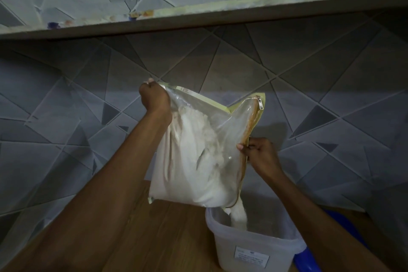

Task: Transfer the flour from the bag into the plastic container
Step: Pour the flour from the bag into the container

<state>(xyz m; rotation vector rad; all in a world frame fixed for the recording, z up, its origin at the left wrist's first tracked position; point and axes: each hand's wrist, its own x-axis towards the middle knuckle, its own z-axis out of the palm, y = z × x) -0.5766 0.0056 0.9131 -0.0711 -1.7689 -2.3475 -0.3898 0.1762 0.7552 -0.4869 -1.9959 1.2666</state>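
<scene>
Pour in progress: flour running from the bag into the plastic container.

Bag held tilted directly above container; left hand grips its raised corner, right hand pinches the zipper edge. Next move likely calls for lifting the raised corner higher.

- The container was cut off by the bottom edge.
- Its label was too blurred to be read.
- A blue object was mostly hidden.

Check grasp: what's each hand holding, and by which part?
Both hold the flour bag. Left hand grips its raised upper corner; right hand pinches the zipper edge partway down, above the plastic container.
</scene>
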